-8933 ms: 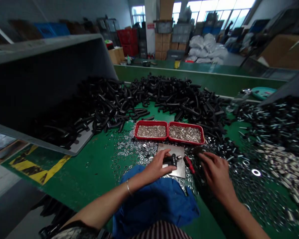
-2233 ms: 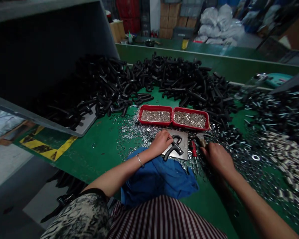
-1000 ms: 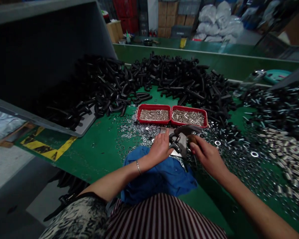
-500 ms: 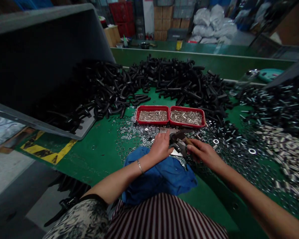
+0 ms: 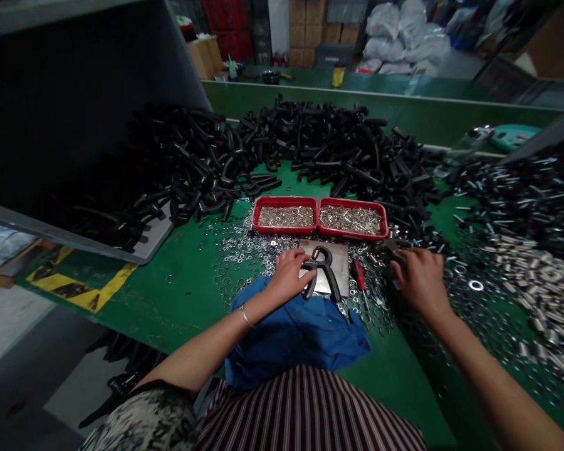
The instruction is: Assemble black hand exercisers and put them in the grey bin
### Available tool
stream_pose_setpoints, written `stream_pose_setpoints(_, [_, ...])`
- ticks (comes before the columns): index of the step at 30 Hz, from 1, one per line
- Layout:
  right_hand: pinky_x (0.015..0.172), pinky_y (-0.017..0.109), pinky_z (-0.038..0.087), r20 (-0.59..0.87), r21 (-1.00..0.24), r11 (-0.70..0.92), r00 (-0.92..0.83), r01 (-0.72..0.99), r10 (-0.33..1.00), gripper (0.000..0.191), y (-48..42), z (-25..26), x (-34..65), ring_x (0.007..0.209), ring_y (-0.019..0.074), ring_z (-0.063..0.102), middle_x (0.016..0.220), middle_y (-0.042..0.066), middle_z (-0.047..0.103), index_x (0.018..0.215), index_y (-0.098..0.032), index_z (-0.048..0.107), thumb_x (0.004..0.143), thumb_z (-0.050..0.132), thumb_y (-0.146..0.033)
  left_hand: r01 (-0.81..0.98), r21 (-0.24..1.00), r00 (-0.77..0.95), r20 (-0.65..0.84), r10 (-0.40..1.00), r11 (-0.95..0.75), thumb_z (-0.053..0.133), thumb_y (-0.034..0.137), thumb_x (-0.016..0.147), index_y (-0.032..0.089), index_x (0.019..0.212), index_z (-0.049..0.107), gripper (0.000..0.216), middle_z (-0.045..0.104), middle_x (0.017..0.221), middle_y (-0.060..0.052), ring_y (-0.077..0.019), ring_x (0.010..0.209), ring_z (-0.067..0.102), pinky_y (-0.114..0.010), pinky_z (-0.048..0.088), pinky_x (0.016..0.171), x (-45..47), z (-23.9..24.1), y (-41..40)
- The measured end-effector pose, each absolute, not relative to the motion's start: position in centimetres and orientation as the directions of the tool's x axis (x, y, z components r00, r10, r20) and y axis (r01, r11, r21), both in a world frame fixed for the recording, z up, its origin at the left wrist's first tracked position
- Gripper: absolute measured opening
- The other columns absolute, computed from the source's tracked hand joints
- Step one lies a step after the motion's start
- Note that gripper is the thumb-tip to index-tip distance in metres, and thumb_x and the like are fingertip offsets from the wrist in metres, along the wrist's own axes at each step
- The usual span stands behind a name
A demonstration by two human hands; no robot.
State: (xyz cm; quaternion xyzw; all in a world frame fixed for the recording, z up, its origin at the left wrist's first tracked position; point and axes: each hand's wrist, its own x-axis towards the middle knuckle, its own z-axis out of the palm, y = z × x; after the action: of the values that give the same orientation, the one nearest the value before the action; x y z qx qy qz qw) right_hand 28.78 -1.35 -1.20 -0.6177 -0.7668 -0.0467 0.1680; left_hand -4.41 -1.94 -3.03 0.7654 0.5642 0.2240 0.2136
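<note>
My left hand [image 5: 289, 275] grips a black forked handle part [image 5: 328, 270] with a small metal cylinder at its top, its legs splayed toward me. The part lies over a flat metal plate [image 5: 341, 254]. Off to the right, my right hand [image 5: 422, 279] is curled around the handle end of a hammer, whose dark head [image 5: 393, 243] shows beyond the fingers; the grip itself is mostly hidden. Between the hands lies a red-handled screwdriver [image 5: 358, 275]. A blue cloth [image 5: 301, 338] is bunched at the bench edge in front of me.
Two red trays [image 5: 316, 216] of small metal pieces stand behind the plate. Loose washers [image 5: 237, 257] surround it. Black parts [image 5: 319, 138] are heaped behind and spill from a tipped grey bin [image 5: 157, 241]. Metal sleeves [image 5: 536, 282] and black-headed screws [image 5: 521, 181] pile up at right.
My right hand has moved right with the hammer, away from the black part. The screwdriver and more of the plate now show. My left hand has shifted slightly left, still on the part.
</note>
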Motion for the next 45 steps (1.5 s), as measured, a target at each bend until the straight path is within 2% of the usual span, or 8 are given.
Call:
stream_pose_setpoints(3, [0.084,0.044,0.047,0.152,-0.090,0.288,-0.273,0.953,0.950,0.035,-3.0,-1.1,24.6,0.097,0.0308,0.058,0.097,0.016,0.064,0.093,-0.017,0.064,0.097,0.045,-0.047,0.763,0.570,0.297,0.110,0.949,-0.305,0.060,0.042,0.091,0.021,0.127,0.061,0.042,0.056,0.131,-0.010,-0.0284,0.126,0.045,-0.047,0.034,0.109,-4.6,-3.0,-1.9])
stream_pose_setpoints(8, [0.061,0.035,0.047,-0.013,-0.144,0.128,-0.131,0.981,0.991,0.031,-3.3,-0.2,21.8,0.077,0.0273,0.064,0.089,0.014,0.066,0.090,-0.019,0.057,0.096,0.047,-0.048,0.756,0.560,0.340,0.106,0.934,-0.339,0.061,0.047,0.090,0.023,0.132,0.058,0.049,0.056,0.130,-0.009,-0.0289,0.124,0.045,-0.047,0.035,0.108,-4.4,-2.3,-1.7])
stream_pose_setpoints(11, [0.062,0.036,0.048,0.067,-0.417,0.088,-0.066,0.905,0.996,0.031,-2.3,1.8,22.2,0.068,0.0257,0.065,0.081,0.010,0.068,0.102,-0.019,0.053,0.093,0.052,-0.049,0.746,0.565,0.358,0.107,0.928,-0.353,0.065,0.046,0.088,0.022,0.133,0.056,0.052,0.056,0.131,-0.008,-0.0288,0.125,0.044,-0.046,0.034,0.109,-4.2,-2.0,-1.7])
stream_pose_setpoints(15, [0.070,0.040,0.056,0.097,-0.865,0.097,-0.027,0.493,0.995,0.033,-1.1,3.7,20.0,0.074,0.0257,0.070,0.090,0.008,0.071,0.107,-0.025,0.049,0.090,0.058,-0.053,0.733,0.589,0.360,0.089,0.929,-0.341,0.066,0.042,0.087,0.022,0.129,0.057,0.047,0.056,0.131,-0.008,-0.0283,0.123,0.046,-0.045,0.034,0.108,-4.2,-1.9,-1.6])
stream_pose_setpoints(18, [0.069,0.043,0.059,0.058,-0.975,0.058,-0.007,0.214,0.998,0.030,-0.5,2.5,16.9,0.077,0.0262,0.072,0.099,0.008,0.071,0.106,-0.027,0.046,0.092,0.053,-0.053,0.728,0.599,0.358,0.080,0.930,-0.332,0.067,0.044,0.087,0.024,0.127,0.057,0.046,0.056,0.131,-0.007,-0.0284,0.123,0.046,-0.045,0.035,0.108,-4.3,-2.1,-1.5])
stream_pose_setpoints(37, [0.069,0.042,0.061,-0.053,-0.974,-0.050,-0.010,0.220,0.999,0.035,0.0,-1.3,14.7,0.081,0.0263,0.074,0.100,0.009,0.074,0.109,-0.027,0.042,0.093,0.048,-0.059,0.719,0.633,0.336,0.043,0.941,-0.286,0.063,0.049,0.089,0.026,0.129,0.055,0.047,0.056,0.132,-0.006,-0.0286,0.125,0.046,-0.045,0.035,0.107,-4.5,-2.3,-1.4])
stream_pose_setpoints(41, [0.075,0.043,0.059,0.041,-0.909,0.045,-0.018,0.413,0.999,0.031,-0.6,-1.0,14.8,0.082,0.0279,0.073,0.097,0.011,0.073,0.109,-0.026,0.044,0.096,0.044,-0.054,0.716,0.635,0.337,0.047,0.940,-0.288,0.064,0.048,0.088,0.026,0.130,0.054,0.049,0.056,0.133,-0.006,-0.0283,0.125,0.045,-0.045,0.035,0.107,-4.5,-2.4,-1.4])
stream_pose_setpoints(45, [0.082,0.046,0.055,0.128,-0.633,0.233,-0.197,0.738,0.972,0.027,-0.8,0.0,14.4,0.092,0.0342,0.071,0.101,0.018,0.072,0.107,-0.020,0.053,0.096,0.046,-0.044,0.711,0.635,0.355,0.046,0.934,-0.302,0.065,0.049,0.087,0.026,0.131,0.054,0.051,0.055,0.134,-0.007,-0.0287,0.126,0.045,-0.045,0.034,0.107,-4.6,-2.6,-1.4])
